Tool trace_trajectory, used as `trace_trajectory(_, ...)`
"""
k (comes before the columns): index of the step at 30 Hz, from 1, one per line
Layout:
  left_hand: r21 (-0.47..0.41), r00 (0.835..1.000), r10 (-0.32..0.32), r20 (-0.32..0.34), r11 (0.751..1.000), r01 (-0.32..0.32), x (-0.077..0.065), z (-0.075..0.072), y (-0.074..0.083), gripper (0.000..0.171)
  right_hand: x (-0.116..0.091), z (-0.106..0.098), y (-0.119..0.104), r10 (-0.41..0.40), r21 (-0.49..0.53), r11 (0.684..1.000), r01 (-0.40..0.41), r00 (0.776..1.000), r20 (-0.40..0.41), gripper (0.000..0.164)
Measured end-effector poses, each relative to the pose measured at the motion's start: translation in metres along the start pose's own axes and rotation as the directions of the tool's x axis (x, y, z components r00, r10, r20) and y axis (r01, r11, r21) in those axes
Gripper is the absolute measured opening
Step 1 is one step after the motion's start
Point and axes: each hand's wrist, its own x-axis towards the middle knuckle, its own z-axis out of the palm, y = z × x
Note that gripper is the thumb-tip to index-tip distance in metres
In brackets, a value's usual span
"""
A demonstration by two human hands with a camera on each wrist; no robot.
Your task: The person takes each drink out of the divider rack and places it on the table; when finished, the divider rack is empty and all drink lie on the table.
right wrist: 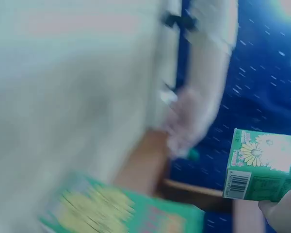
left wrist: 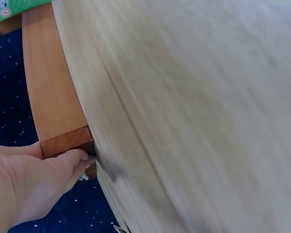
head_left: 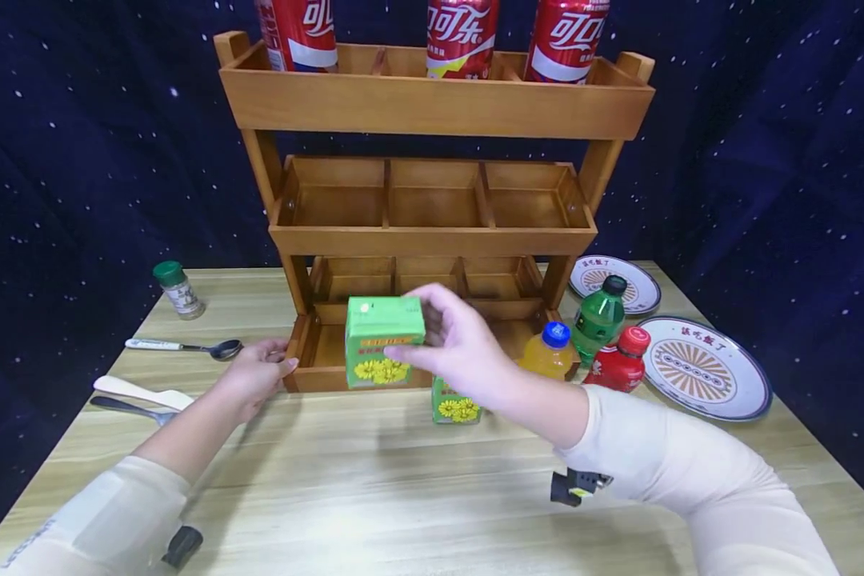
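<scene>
My right hand (head_left: 468,356) grips a green drink carton (head_left: 383,352) with yellow flowers on it, held up in front of the wooden shelf's lowest tray. The right wrist view shows this carton (right wrist: 257,165) side-on with its barcode, thumb and finger at its edge. A second green carton (head_left: 455,402) stands on the table below that hand, partly covered by it. At the left front corner of the wooden shelf (head_left: 432,234), my left hand (head_left: 254,374) pinches the tray's end. Up close in the left wrist view, fingers and thumb wrap the wooden corner (left wrist: 65,141).
Red cola cans (head_left: 463,40) fill the top tier. An orange drink bottle (head_left: 550,352), a green bottle (head_left: 600,320) and a red bottle (head_left: 619,362) crowd the right, beside two plates (head_left: 706,368). Spoons (head_left: 226,350), a knife (head_left: 144,392) and a shaker (head_left: 178,290) lie or stand left.
</scene>
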Motion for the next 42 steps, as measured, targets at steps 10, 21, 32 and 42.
trace_trajectory(10, -0.004, 1.0, -0.019, 0.0, 1.0, 0.019, -0.004, -0.003, -0.001, 0.061, -0.015, 0.038, 0.077, 0.16, -0.056, 0.986, -0.158, 0.986, 0.043, 0.045)
trace_trajectory(21, -0.007, 1.0, -0.015, 0.004, 1.0, 0.015, -0.001, -0.005, -0.002, 0.061, -0.017, 0.047, 0.113, 0.168, -0.125, 0.978, -0.168, 0.986, -0.006, 0.045)
trace_trajectory(32, -0.009, 1.0, 0.003, 0.014, 1.0, -0.003, -0.002, -0.007, -0.002, 0.061, -0.028, 0.045, 0.101, 0.173, -0.38, 0.907, -0.178, 0.984, -0.049, 0.07)
trace_trajectory(42, -0.039, 1.0, 0.009, 0.024, 0.999, -0.008, 0.002, -0.002, -0.002, 0.059, -0.009, -0.016, -0.038, -0.098, -0.109, 0.99, 0.088, 0.991, -0.092, 0.068)
